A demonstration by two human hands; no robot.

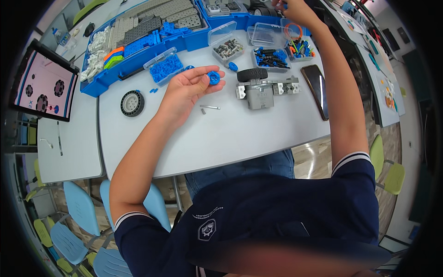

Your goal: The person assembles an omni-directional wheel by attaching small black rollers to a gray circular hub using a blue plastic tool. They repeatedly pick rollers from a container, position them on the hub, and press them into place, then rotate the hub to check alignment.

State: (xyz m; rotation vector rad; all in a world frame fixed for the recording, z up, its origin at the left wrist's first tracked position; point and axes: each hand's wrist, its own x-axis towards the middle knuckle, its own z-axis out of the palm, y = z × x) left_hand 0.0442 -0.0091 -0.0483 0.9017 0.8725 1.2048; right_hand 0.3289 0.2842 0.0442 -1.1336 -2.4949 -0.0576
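My left hand pinches a round blue plastic wheel hub between thumb and fingers, above the table. My right hand reaches to the far edge of view, at the blue parts case beside black tires; its fingertips are partly cut off. In front of me stands a grey motor assembly with a black tire behind it and metal brackets at its sides. A grey-hubbed wheel lies to the left. Near my left hand are a thin metal shaft and another blue hub.
A blue case holds grey plates and coloured parts along the back. Small clear boxes contain blue pins, grey pieces and black-and-blue connectors. A phone lies at the right; a monitor stands left.
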